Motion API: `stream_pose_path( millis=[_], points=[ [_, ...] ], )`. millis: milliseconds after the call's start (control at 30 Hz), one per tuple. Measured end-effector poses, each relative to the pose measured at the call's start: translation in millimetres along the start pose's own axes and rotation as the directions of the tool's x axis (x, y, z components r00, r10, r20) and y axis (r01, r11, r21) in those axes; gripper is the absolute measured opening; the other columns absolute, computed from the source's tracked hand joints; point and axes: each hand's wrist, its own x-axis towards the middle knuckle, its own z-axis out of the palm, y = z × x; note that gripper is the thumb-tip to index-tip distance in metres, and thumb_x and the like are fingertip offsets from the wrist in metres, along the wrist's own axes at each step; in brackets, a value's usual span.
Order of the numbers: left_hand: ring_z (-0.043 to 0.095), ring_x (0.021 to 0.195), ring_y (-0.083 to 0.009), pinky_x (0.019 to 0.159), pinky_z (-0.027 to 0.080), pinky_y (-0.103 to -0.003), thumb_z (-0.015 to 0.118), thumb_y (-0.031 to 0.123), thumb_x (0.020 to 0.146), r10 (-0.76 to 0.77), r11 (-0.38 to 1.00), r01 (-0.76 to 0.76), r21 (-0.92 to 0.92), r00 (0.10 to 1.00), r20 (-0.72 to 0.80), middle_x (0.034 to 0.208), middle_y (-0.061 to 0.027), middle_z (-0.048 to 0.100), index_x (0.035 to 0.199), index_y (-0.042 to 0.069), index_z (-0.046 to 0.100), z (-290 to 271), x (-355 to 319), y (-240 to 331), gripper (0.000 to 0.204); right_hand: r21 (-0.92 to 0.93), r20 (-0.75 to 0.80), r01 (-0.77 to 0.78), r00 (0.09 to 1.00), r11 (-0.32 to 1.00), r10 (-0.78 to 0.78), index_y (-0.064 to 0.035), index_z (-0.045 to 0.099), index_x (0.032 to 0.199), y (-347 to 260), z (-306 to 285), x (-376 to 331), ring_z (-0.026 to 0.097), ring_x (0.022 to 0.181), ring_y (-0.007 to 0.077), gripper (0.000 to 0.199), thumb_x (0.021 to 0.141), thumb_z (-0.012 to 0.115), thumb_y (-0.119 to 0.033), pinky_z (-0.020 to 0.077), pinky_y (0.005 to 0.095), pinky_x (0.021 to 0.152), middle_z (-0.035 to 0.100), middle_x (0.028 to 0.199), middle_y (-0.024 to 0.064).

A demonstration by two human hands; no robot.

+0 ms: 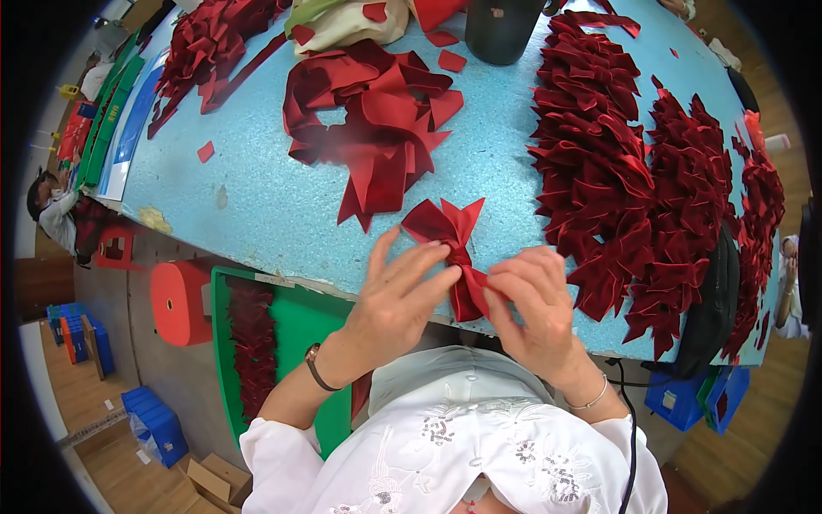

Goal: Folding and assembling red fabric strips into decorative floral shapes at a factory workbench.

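A red ribbon bow (460,255) with a knot at its middle lies at the table's near edge, between my two hands. My left hand (396,287) rests at its left side, fingers stretched and spread, the fingertips touching the bow near the knot. With thumb and fingers pinched, my right hand (533,300) grips the bow's lower right tail. Just beyond the bow lies a loose heap of cut red ribbon strips (377,120). To the right, long rows of finished dark red bows (591,146) stand packed together.
The blue table (240,197) curves around me. A black cup (501,32) stands at the back beside a pale cloth bag (355,26). More ribbon (210,43) lies far left. Below the edge are a green bin (295,343) holding bows and a red stool (180,301). A black pouch (715,300) sits right.
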Motion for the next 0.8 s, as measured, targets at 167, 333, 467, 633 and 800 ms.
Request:
stream_pose_path(
  millis=[167,333,467,633,800],
  points=[
    [0.059,0.09,-0.0293,0.087,0.043,-0.043,0.067,-0.005,0.071,-0.174,0.985,0.165,-0.054,0.937,-0.302,0.098,-0.0129,0.062,0.097,0.0,0.065,-9.7,3.1,-2.8,0.026,0.013,-0.09,0.018,0.996,1.0,-0.017,0.0015,0.06,0.092,-2.7,8.8,12.4,0.057,0.089,0.0292,0.022,0.072,0.067,0.005,0.0433,0.0407,0.076,0.062,0.095,0.0121],
    [0.055,0.079,-0.0263,0.073,0.043,-0.037,0.07,-0.005,0.07,-0.274,0.962,0.266,-0.068,0.914,-0.298,0.087,-0.0086,0.061,0.09,0.001,0.066,-10.0,12.4,-11.4,0.021,-0.029,-0.02,-0.013,1.0,1.0,0.013,0.0018,0.06,0.094,-0.8,23.0,12.6,0.057,0.09,0.0297,0.023,0.072,0.068,0.004,0.0432,0.0383,0.076,0.062,0.096,0.0121],
    [0.053,0.079,-0.0248,0.073,0.041,-0.036,0.071,-0.002,0.068,-0.108,0.993,0.118,0.026,0.966,-0.237,0.084,-0.007,0.059,0.088,0.001,0.066,-5.6,20.4,-17.8,0.021,-0.043,0.04,-0.001,0.999,0.999,0.003,0.002,0.061,0.093,1.7,27.1,13.4,0.057,0.089,0.0291,0.021,0.073,0.068,0.004,0.043,0.0374,0.076,0.063,0.096,0.012],
    [0.053,0.083,-0.0242,0.075,0.039,-0.037,0.068,0.0,0.068,0.022,0.995,-0.007,0.099,0.988,-0.154,0.087,-0.0068,0.058,0.086,0.001,0.065,0.0,31.0,-22.8,0.018,-0.053,0.046,0.024,0.999,0.998,-0.022,0.002,0.062,0.091,6.4,28.5,14.0,0.058,0.087,0.0282,0.019,0.072,0.067,0.005,0.0427,0.0378,0.076,0.063,0.096,0.0113],
    [0.052,0.083,-0.0243,0.077,0.039,-0.038,0.065,0.002,0.067,0.093,0.974,-0.077,0.211,0.993,-0.07,0.086,-0.0074,0.056,0.081,0.001,0.062,-2.7,37.6,-22.7,0.014,-0.07,0.069,0.039,0.997,0.997,-0.034,0.0018,0.062,0.09,7.0,28.1,14.6,0.058,0.085,0.027,0.02,0.07,0.065,0.004,0.0424,0.0385,0.077,0.063,0.096,0.0108]
  ],
)
